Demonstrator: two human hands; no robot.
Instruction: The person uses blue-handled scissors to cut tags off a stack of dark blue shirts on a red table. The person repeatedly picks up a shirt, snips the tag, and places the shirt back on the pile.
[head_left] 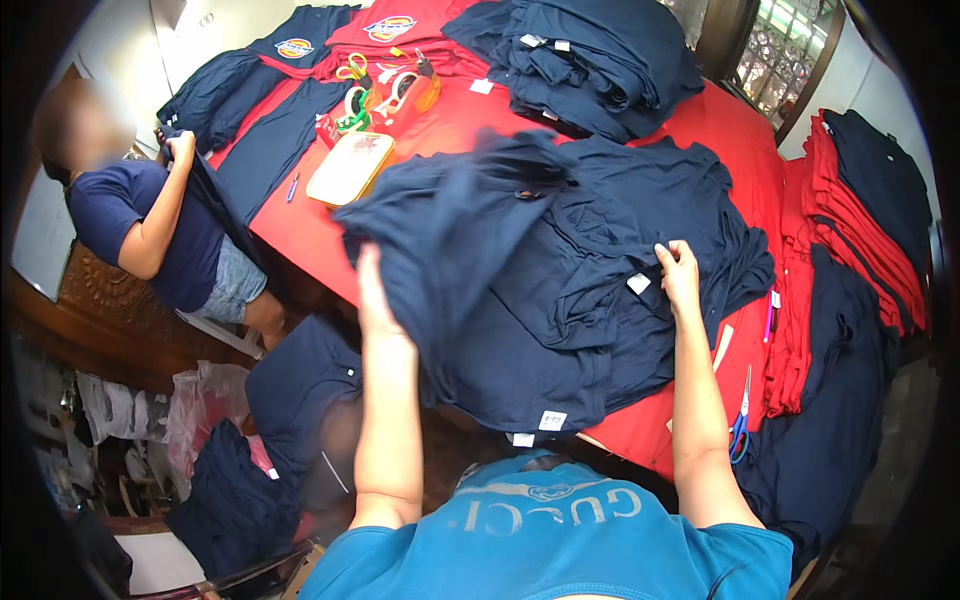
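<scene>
A navy T-shirt (470, 240) is spread and bunched in front of me on top of more navy cloth. Its left part is raised and smeared by motion. My left hand (377, 290) holds up that left side, with the fingers mostly hidden behind the fabric. My right hand (682, 280) pinches the cloth on the right, thumb against fingers, just above a small white label (638, 284). Along the near edge of the navy cloth hangs a white tag (552, 420).
A red-covered table (640, 432) bears a navy shirt pile (590, 60), a yellow-lidded box (350, 168) and a tape dispenser (400, 95). Blue-handled scissors (740, 435) lie right, beside red and navy stacks (865, 215). A co-worker (160, 220) stands left, handling navy cloth.
</scene>
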